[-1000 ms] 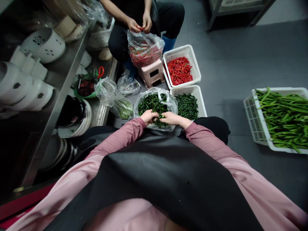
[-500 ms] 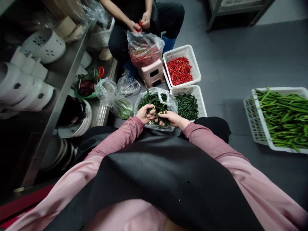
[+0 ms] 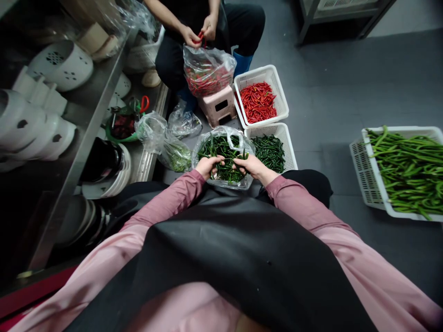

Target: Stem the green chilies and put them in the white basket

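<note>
The two hands meet over an open plastic bag [image 3: 248, 142], which sits low in front of the knees, probably so that both can reach its dark green peppers [image 3: 224, 146] with little bending. The left hand [image 3: 209, 167] has its grip pressed together, the fingertips pinching what seems to be a thin dark green pepper; its exact shape is too small to tell. The right hand [image 3: 252, 166] has its grip closed around a few green peppers, whose ends stick out beyond the fingers, perhaps in order to keep them as one small bunch. The bag's mouth is spread wide, which I judge makes the peppers easy to take.

Just to the right of the bag stands a white basket [image 3: 291, 152] with more green peppers; on its far side, a second basket [image 3: 282, 94] carries red chilies [image 3: 258, 101], so the colours lie apart. At the far side, a co-worker's two hands [image 3: 199, 34] hold something red above a bag of red chilies [image 3: 210, 71], put on a stool [image 3: 206, 110], likely to bring it to a good height.

By my count: one stool, two bags of peppers, two further clear bags [image 3: 176, 154] at left, and three baskets of produce, the third [image 3: 368, 182] well apart at right, with long green pods [image 3: 413, 170]. The peppers are too many for counting.
</note>
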Motion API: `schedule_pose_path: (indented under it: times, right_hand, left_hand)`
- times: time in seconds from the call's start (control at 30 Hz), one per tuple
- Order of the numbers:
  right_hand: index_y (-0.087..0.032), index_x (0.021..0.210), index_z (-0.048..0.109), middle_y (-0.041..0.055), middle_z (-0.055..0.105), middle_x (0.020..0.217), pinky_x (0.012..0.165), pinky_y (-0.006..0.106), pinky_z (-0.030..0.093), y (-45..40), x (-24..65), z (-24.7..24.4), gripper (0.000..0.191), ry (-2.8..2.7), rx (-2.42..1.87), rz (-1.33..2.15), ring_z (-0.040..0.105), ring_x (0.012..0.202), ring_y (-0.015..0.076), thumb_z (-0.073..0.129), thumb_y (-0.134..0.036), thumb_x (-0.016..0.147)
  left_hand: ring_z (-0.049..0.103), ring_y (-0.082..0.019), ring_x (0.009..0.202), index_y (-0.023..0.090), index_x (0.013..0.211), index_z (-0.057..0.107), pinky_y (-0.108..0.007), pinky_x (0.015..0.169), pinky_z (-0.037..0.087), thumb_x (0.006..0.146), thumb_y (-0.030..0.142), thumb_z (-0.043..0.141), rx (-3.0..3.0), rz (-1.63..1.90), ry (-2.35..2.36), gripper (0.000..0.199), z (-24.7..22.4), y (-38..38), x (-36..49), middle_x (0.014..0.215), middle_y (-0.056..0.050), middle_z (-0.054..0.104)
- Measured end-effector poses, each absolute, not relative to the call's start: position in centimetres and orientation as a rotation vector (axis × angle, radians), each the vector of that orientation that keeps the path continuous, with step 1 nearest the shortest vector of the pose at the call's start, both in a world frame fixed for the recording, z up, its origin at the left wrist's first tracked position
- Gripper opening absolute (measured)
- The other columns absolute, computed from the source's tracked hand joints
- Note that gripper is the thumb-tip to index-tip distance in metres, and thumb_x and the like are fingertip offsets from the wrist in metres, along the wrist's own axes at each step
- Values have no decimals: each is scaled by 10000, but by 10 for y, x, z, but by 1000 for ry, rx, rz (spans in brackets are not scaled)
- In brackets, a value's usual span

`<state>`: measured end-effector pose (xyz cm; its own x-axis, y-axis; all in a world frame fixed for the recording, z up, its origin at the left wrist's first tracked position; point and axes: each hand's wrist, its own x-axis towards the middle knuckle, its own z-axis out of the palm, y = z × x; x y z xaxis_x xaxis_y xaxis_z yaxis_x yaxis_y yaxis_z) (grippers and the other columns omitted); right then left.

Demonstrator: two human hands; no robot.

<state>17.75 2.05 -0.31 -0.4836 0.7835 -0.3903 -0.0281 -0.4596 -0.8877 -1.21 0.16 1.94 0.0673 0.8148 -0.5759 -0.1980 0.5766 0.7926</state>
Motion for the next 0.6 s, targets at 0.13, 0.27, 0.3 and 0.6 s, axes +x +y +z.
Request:
schedule_pose_path:
  times: [0.13,0.27,0.3,0.6]
  right_hand:
    - [-129,793,616,17,633,663,328,153,286,17,174,-2,269,-1188,-1082,2013,392,394,25,686,-370,695]
    - [-129,791,621,15,641,682,334,156,286,13,172,-1,263,-1215,-1048,2026,399,408,28,681,-365,691]
    - [-125,782,622,18,641,679,334,159,284,13,171,0,262,-1227,-1041,2037,398,405,29,684,-361,689]
    - [-135,750,554,-10,611,626,323,160,241,22,183,8,267,-1259,-895,2281,335,353,13,703,-350,698]
  left_hand:
    - [378,-26,309,124,917,590,-177,314,219,711,304,665,706,839,1296,284,11,-12,8,640,-15,645]
    - [396,-22,325,144,869,561,-161,324,222,703,342,702,744,898,1308,294,11,-13,14,605,7,618]
    - [394,-23,324,142,836,557,-160,322,213,695,336,711,749,890,1301,285,12,-12,12,579,13,599]
    - [298,-9,289,129,688,532,-174,307,142,679,336,697,736,706,1086,265,23,-7,-3,505,26,500]
